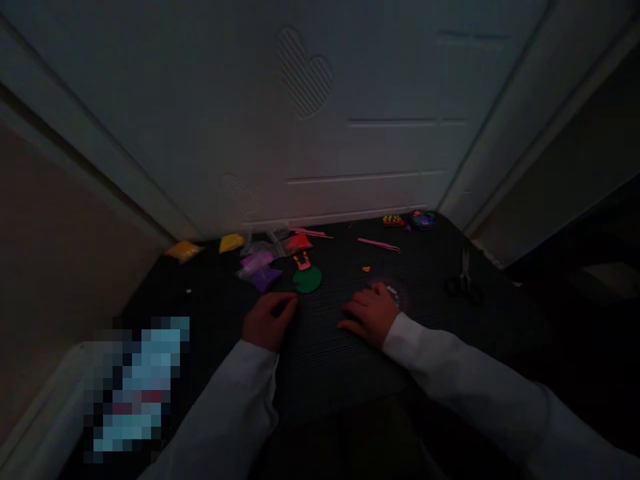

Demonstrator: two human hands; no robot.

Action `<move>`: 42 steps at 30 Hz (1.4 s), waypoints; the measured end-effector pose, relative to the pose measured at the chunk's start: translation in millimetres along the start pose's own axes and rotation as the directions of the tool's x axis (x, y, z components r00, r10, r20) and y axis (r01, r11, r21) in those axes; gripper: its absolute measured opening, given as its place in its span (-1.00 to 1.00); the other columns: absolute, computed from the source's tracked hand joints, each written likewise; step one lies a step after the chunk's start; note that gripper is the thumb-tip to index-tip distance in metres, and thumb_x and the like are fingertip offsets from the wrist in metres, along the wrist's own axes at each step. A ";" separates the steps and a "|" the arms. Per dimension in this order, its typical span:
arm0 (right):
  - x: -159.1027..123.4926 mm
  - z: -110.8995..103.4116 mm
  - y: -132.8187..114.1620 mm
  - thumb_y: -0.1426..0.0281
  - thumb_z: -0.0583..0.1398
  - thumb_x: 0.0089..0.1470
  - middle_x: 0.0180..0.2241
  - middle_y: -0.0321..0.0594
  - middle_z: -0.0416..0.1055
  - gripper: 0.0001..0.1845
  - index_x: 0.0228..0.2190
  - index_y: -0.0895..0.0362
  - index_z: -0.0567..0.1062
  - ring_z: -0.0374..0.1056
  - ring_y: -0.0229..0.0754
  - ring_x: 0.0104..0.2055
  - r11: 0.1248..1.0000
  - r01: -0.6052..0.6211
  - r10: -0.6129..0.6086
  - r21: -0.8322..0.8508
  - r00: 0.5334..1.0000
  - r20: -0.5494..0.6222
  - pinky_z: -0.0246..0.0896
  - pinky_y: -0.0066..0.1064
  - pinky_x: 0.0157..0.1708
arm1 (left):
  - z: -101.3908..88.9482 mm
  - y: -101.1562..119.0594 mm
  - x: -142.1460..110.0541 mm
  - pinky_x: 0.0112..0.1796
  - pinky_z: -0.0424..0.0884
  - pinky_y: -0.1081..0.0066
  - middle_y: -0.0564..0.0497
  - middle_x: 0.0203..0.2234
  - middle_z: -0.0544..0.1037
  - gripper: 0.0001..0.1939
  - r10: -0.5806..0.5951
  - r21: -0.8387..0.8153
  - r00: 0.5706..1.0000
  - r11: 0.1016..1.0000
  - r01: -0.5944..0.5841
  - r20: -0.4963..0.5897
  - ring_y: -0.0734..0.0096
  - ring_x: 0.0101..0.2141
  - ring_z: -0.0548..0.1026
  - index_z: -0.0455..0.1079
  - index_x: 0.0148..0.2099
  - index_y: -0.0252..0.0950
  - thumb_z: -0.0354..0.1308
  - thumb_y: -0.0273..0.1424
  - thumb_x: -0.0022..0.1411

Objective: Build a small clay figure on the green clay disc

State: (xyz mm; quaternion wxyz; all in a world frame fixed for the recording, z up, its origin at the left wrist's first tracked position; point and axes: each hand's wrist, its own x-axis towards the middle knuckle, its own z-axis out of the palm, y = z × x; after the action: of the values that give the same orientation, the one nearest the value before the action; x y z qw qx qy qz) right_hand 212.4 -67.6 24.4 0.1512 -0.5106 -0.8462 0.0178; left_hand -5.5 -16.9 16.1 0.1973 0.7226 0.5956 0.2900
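Note:
In dim light, my left hand rests on the dark table with thumb and forefinger brought together; anything between them is too dark to make out. Just beyond its fingertips lies a green disc, with a small pink and orange piece at its upper edge. My right hand lies palm down with its fingers apart, holding nothing that shows. Partly behind it is a clear round dish with small white bits in it. A small orange piece lies a little farther off.
Pink tweezers and scissors lie to the right. Purple, red and yellow packets sit at back left. A colourful round item stands at back right. A pixelated bright patch covers the lower left.

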 end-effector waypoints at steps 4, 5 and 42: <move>-8.5 -6.2 1.0 0.06 -0.04 -0.07 -0.32 -0.16 0.33 -0.50 -0.17 0.12 0.29 0.16 -0.15 -0.28 1.000 -0.001 0.000 0.019 1.000 0.027 -0.20 -0.22 -0.21 | -1.7 -2.3 3.2 -0.34 0.29 0.48 0.07 -0.41 0.44 -0.73 -0.009 -0.024 0.999 1.000 0.008 -0.037 0.48 -0.39 0.38 0.37 -0.32 -0.24 -0.02 -0.22 -0.02; -11.3 -9.1 0.8 0.07 -0.04 -0.06 -0.29 -0.15 0.32 -0.48 -0.13 0.12 0.26 0.16 -0.15 -0.26 1.000 -0.006 0.005 0.018 0.999 0.038 -0.20 -0.21 -0.19 | -1.4 -2.1 3.9 -0.35 0.29 0.49 0.07 -0.42 0.44 -0.74 0.001 -0.030 0.999 1.000 -0.002 -0.040 0.49 -0.40 0.38 0.37 -0.32 -0.24 -0.02 -0.23 -0.02; -24.3 -20.4 11.2 0.29 0.05 -0.06 -0.20 -0.16 0.30 -0.64 -0.17 0.09 0.28 0.18 -0.15 -0.14 0.995 -0.055 0.068 0.080 0.984 -0.163 -0.02 -0.23 -0.15 | -0.3 -5.5 13.7 -0.42 0.26 0.48 0.05 -0.48 0.44 -0.76 0.039 -0.118 0.996 0.992 -0.048 -0.075 0.50 -0.47 0.35 0.38 -0.34 -0.25 -0.01 -0.27 -0.03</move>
State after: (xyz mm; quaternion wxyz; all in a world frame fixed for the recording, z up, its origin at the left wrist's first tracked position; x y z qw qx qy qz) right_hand 238.1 -86.0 36.0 0.2397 -0.5303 -0.8132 0.0118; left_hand -8.1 -2.4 15.4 0.2123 0.7113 0.5680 0.3554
